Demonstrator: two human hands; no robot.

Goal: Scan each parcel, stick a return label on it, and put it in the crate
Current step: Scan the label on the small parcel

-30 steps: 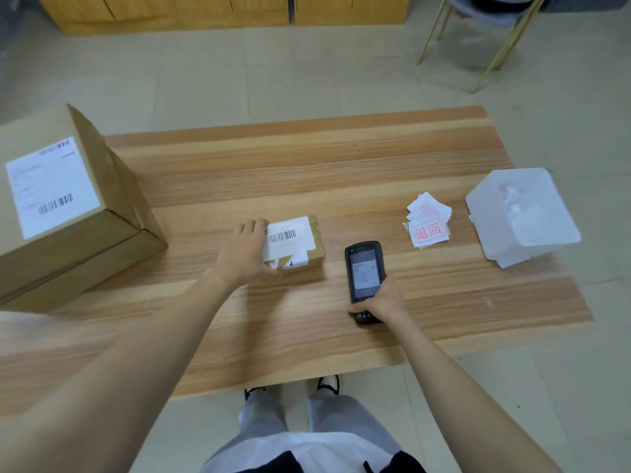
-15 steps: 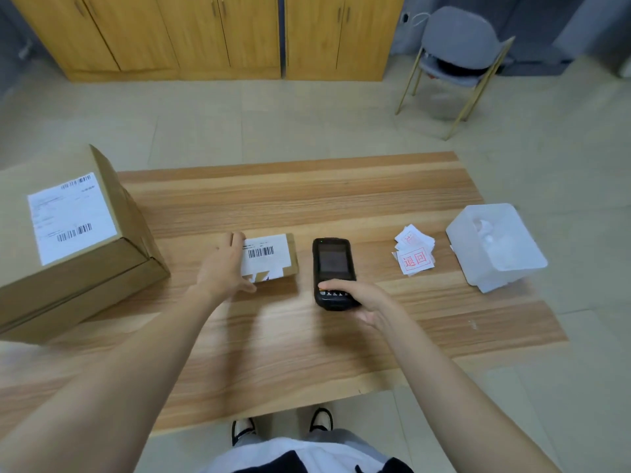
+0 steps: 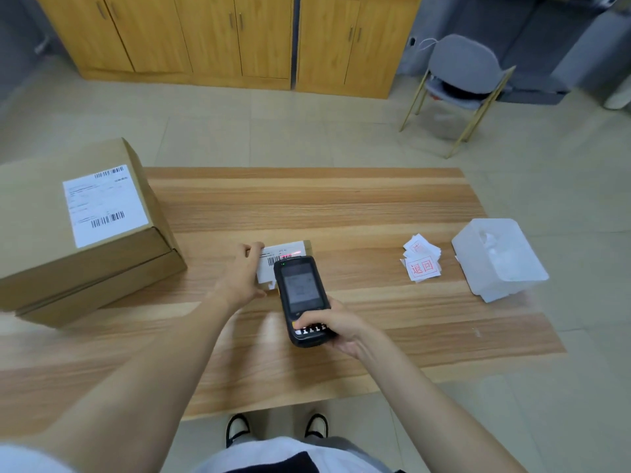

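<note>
Your right hand [image 3: 336, 331] gripped the scanner [image 3: 302, 298], thumb on its keypad, its nose over the small parcel [image 3: 285, 257]. A red scan line glowed across that parcel's white label. Your left hand [image 3: 244, 276] clasped the parcel's left edge, holding it flat on the counter [image 3: 341, 206]. Return labels [image 3: 421, 264] sat well right, beside the translucent crate [image 3: 500, 257].
</note>
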